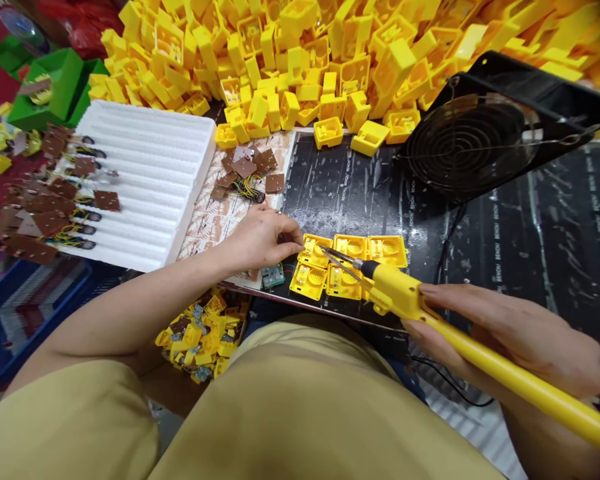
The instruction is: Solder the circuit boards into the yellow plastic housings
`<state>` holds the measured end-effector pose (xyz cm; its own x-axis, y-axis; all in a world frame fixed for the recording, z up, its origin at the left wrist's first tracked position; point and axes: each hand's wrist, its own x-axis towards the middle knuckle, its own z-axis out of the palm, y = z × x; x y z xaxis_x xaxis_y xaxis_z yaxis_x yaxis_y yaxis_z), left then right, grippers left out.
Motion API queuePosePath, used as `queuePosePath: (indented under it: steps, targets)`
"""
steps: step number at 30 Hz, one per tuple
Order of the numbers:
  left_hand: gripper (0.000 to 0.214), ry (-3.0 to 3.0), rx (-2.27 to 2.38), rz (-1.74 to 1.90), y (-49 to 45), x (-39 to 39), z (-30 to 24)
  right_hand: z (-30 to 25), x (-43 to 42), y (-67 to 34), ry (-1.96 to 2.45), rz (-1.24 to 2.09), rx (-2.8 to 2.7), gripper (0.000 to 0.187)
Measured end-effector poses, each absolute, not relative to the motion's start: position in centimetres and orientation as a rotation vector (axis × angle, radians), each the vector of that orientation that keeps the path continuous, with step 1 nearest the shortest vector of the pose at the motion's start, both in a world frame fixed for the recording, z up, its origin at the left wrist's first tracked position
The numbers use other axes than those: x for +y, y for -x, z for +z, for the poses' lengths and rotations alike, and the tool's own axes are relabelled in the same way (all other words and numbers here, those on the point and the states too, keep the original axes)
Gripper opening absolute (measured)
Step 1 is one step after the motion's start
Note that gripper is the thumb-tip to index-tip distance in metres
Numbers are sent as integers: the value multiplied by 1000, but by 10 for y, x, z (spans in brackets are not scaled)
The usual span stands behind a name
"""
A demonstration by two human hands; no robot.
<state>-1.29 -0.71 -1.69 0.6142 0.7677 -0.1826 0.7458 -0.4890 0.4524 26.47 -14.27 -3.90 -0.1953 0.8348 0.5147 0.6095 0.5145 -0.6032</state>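
My right hand [500,333] is wrapped round a yellow soldering gun [395,290], whose thin metal tip reaches left over the small yellow plastic housings. Several of these open housings [350,247] lie in two rows on the black mat, hollow side up. The tip is at the upper-left housing [316,250]. Beside that same housing, my left hand [263,240] has its thumb and forefinger pinched together at its left edge; what they hold is too small to tell. A green circuit board [273,275] lies just below my left fingers.
Yellow housings [290,60] are heaped along the back. A black fan [470,147] stands at the right. Brown boards with wires [247,170] lie behind my left hand, more on a white foam tray [145,173]. A box of yellow parts [205,337] sits below the table edge.
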Motion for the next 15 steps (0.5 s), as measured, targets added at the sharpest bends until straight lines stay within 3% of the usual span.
queuePosePath:
  steps: [4, 9, 15]
  targets:
    - [8, -2375, 1202, -94, 8, -7, -12, -27, -129, -251, 901, 204, -2061, 25]
    - [9, -2363, 1191, -72, 7, -8, -12, -19, -125, -247, 866, 225, -2061, 8]
    - [9, -2386, 1193, -87, 5, -8, -16, -20, -124, -246, 860, 184, -2097, 15]
